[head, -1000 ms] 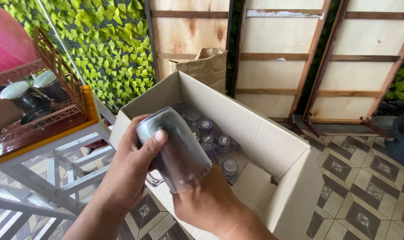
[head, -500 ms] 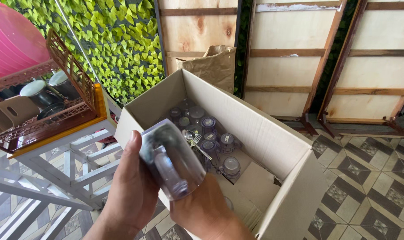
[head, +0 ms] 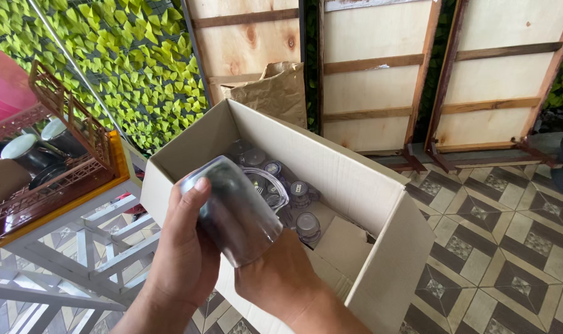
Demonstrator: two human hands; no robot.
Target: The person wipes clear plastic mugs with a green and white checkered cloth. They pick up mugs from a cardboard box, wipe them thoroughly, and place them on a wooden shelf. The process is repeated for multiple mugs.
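Right above the open cardboard box (head: 356,185), the person has a glass (head: 235,213) in both hands, tipped on its side with the rim pointing down toward the box. The left hand (head: 182,260) is wrapped round the base end with the thumb lying flat across the top. The right hand (head: 278,278) cups it from below, fingers curled snug against the wall, so both hands are closed on it and nothing is loose.

By the look of it, the step in hand is just holding and turning the glass over the box. It's smooth, slick and breakable, so any move from here calls for keeping that two-handed hold and staying clear of the cardboard edge.

The glass is a plain round tumbler, clear but dark and smoky-looking in this light. Down in the box more glasses (head: 300,195) stand upright, packed close; how many is hard to say, since the held one hides a good part.

The box is matte brown corrugated card with its flaps open. It sits on a patterned tiled floor (head: 498,247) beside a white metal rack (head: 77,247) that carries a brown plastic crate (head: 65,167) of dishes. Behind are a crumpled paper bag (head: 272,93), rough plywood panels (head: 368,80) and a wall of fake green leaves (head: 127,55).
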